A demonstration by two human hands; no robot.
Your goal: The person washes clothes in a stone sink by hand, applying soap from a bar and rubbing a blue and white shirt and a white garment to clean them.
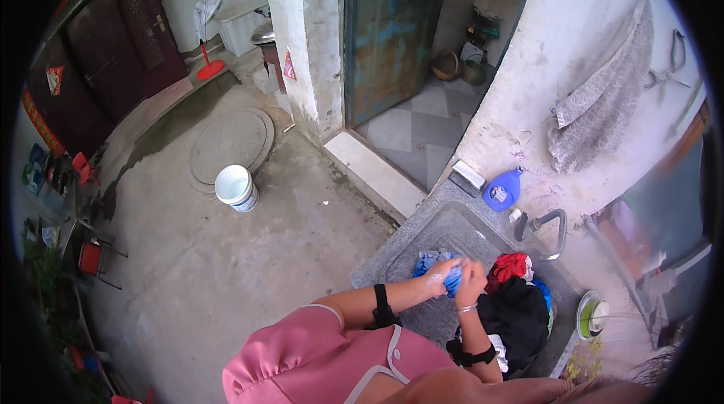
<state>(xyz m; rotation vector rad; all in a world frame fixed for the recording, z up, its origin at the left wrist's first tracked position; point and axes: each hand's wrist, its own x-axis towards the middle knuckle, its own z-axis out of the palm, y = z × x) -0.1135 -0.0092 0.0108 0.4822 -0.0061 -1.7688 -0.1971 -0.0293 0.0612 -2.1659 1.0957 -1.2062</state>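
Above a grey stone laundry sink [396, 254], my left hand [444, 278] and my right hand [471, 282] come together around a bunched blue cloth [452, 281]. Suds show on my left hand. More wet blue and white cloth [432, 259] lies on the sink's ribbed slope behind my left hand. To the right of my right hand is a heap of laundry, with a black garment [515, 316] on top and a red cloth [511, 265] at its far end.
A blue detergent bottle [502, 189] and a scrubbing brush [467, 176] stand on the sink's back ledge, near a curved faucet [557, 234]. At the right edge sits a green and white dish [591, 315]. A white bucket [235, 186] holding water stands on the concrete floor.
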